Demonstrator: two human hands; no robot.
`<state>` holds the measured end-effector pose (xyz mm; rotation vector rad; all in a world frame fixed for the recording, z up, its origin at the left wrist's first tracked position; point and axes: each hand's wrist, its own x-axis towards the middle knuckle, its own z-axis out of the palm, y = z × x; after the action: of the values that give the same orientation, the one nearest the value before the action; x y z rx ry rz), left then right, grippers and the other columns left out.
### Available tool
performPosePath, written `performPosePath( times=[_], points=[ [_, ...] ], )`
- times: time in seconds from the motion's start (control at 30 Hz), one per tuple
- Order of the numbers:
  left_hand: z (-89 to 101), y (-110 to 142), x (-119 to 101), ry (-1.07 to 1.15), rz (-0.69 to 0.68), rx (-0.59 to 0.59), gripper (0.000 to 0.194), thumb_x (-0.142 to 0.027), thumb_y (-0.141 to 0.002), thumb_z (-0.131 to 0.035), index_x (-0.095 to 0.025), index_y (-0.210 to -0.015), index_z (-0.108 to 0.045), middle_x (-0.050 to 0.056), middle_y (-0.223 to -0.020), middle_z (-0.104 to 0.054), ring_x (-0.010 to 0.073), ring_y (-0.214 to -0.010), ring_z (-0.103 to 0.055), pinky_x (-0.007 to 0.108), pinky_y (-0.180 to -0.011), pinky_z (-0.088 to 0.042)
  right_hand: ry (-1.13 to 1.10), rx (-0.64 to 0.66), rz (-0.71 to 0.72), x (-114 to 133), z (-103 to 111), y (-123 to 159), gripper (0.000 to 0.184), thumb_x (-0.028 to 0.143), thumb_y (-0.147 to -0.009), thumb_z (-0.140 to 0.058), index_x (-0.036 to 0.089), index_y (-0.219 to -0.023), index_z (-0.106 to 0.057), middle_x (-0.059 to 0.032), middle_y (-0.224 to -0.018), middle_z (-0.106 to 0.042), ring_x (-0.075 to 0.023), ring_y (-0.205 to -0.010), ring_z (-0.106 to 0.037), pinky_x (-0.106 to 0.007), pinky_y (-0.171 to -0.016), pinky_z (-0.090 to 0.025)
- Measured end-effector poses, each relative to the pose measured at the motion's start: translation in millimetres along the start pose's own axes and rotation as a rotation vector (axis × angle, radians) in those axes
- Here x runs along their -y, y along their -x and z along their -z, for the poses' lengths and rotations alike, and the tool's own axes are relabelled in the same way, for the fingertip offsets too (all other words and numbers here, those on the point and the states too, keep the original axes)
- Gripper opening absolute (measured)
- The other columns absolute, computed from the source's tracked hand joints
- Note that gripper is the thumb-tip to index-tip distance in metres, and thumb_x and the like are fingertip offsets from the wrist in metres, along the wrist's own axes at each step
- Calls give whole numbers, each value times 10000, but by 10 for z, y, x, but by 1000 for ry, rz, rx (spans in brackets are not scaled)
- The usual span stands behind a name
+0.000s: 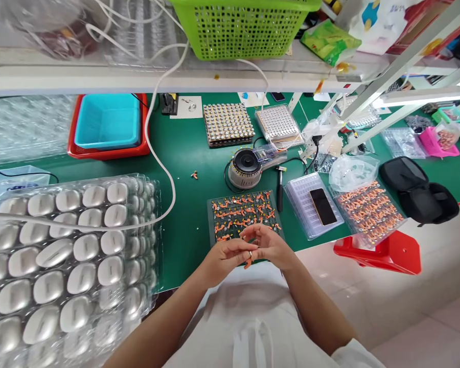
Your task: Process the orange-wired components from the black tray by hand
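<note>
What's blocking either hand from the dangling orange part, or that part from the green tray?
Nothing visible at the hands: the orange part is at the meeting fingertips of the left hand and right hand. Toward the green tray, only the hands themselves intervene, covering its near edge in this view.

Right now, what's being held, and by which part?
A small orange part, at its upper end, between the fingertips of the left hand and right hand; exact contact is hidden.

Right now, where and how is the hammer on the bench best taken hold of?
Likely by its slim black handle, with the right hand from the near side: the hammer lies with its head away from the person and the handle end toward them.
</note>
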<state>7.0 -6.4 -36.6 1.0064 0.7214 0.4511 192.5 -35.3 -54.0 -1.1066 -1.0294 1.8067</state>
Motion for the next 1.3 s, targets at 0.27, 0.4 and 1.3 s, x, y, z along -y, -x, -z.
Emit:
performPosePath(
  times=[0.27,0.4,1.3],
  points=[
    [133,-491,791,-710,69,-217,265,-302,-871,-451,-164,-888,-676,32,-742,-691,157,-695,-617,250,-669,-460,837,-533,-81,-728,432,93,229,353,-845,-599,211,-1025,-605,-38,-1000,-649,-157,-842,-603,-280,-752,-463],
    [90,-642,1225,-782,143,-154,274,-240,-843,-457,-172,-699,-680,19,-640,-677,156,-656,-614,248,-680,-452,994,-564,-191,-1167,527,211,98,265,-841,-587,202,-858,-660,-41,-864,-650,-177,-803,-591,-290,-748,-437],
    [0,-357,614,-212,-42,-96,386,-334,-866,-538,-186,-1221,-578,98,-1134,-635,191,-994,-601,307,-838,-508,-221,-271,-344,-452,168,277,266,430,-757,-621,174,-743,-549,-9,-678,-544,-109,-570,-492,-237,-531,-387]
  ],
)
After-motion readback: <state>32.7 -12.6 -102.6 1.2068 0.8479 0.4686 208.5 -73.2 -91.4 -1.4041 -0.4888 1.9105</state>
